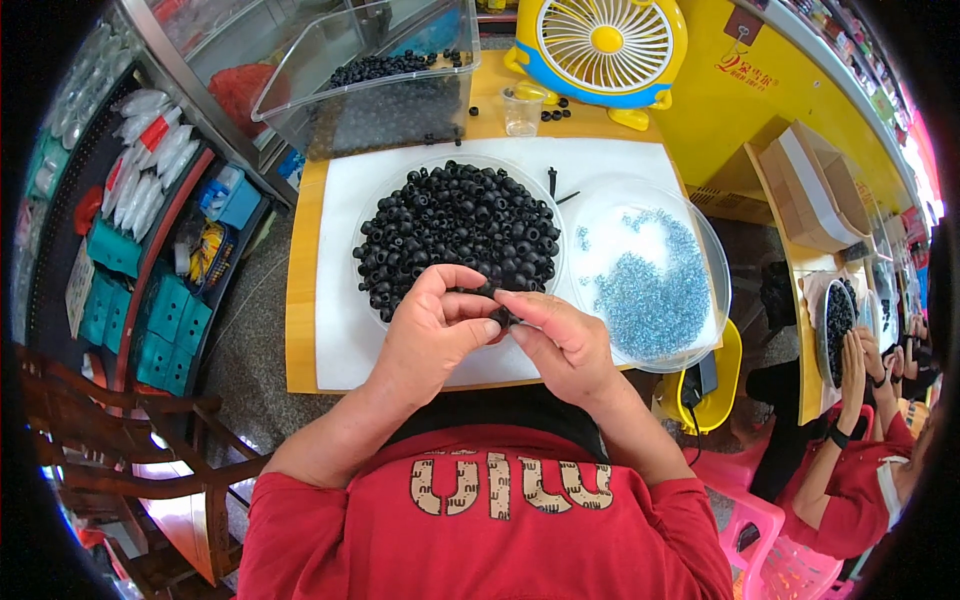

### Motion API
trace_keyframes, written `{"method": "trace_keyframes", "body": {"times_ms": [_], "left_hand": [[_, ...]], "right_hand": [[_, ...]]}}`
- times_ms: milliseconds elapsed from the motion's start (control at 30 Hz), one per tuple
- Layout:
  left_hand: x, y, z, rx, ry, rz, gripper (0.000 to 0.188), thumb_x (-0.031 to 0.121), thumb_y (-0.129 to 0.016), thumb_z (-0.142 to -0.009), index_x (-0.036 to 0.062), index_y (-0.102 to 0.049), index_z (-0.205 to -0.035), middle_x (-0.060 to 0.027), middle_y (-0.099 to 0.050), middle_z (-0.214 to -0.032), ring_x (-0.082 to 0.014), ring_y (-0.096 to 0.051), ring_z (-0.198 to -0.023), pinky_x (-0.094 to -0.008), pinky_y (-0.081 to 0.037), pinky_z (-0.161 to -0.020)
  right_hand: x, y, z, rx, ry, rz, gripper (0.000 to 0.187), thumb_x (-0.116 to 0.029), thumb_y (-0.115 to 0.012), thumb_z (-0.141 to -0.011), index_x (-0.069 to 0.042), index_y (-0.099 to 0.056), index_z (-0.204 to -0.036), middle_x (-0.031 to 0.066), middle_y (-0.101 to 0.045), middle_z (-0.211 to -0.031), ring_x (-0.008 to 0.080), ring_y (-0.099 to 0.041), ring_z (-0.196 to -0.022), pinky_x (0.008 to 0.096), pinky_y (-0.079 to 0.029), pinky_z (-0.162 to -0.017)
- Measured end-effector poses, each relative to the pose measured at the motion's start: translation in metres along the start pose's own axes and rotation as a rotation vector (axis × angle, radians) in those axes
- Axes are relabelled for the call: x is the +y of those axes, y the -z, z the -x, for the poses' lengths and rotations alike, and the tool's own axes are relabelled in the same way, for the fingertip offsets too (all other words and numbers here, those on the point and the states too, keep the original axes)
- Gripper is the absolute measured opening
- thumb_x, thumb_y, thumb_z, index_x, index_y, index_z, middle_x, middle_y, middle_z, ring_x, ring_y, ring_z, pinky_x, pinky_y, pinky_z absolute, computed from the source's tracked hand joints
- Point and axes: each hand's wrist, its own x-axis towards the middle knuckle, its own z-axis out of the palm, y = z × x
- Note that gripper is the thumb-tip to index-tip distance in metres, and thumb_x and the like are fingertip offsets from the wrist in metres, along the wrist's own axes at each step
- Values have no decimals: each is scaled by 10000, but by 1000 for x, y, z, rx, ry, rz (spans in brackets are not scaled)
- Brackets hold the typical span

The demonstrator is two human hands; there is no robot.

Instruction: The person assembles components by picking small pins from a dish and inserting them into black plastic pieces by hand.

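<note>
My left hand [432, 325] and my right hand [565, 345] meet over the near edge of a round clear tray [362, 215]. Between the pinched fingertips of both hands is a small black plastic part [502, 316], round and partly covered by the fingers. Heaped in the tray just beyond are many hollow black plastic parts [455, 225] of the same look. Right of them, a second round clear tray [722, 300] holds a spread of tiny pale-blue clear pieces [650, 305]. Two thin black pieces [552, 180] lie on the white sheet between the trays.
A clear bin [370, 125] of black parts stands at the far left, near a small clear cup [522, 112] and a yellow-blue fan [605, 50]. A yellow bin [715, 385] sits below the table's right side. Farther right, a person [850, 470] works at another table.
</note>
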Motion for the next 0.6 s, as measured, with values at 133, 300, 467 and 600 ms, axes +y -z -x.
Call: {"method": "trace_keyframes", "body": {"times_ms": [133,300,467,600], "left_hand": [[0,0,1,18,55,96,377,-58,-551,-726,-13,-374,-1056,-124,-563,-895,-142,-562,-785,-247,-470,-712],[4,1,2,-34,119,76,391,-49,-561,-724,-7,-375,-1064,-121,-563,-888,-145,-563,-789,-250,-468,-716],[7,0,4,-112,173,-56,389,-29,-575,-723,-8,-375,-1056,-115,-579,-861,-139,-565,-797,-254,-466,-721],[5,0,3,-112,111,-190,379,-25,-576,-723,-10,-376,-1045,-118,-584,-861,-139,-566,-792,-254,-468,-713]], "right_hand": [[1,0,1,4,99,119,349,36,-615,-683,-15,-545,-1021,115,-593,-977,211,-587,-872,268,-469,-745],[0,5,0,-7,84,127,305,-10,-618,-680,-25,-545,-976,115,-592,-936,250,-590,-829,302,-476,-714],[10,16,-2,-162,108,-53,197,-6,-594,-717,-25,-569,-912,106,-604,-891,249,-591,-827,299,-477,-718],[10,16,-3,-175,85,-28,157,2,-575,-736,-19,-575,-892,109,-607,-877,253,-591,-828,303,-477,-721]]}}
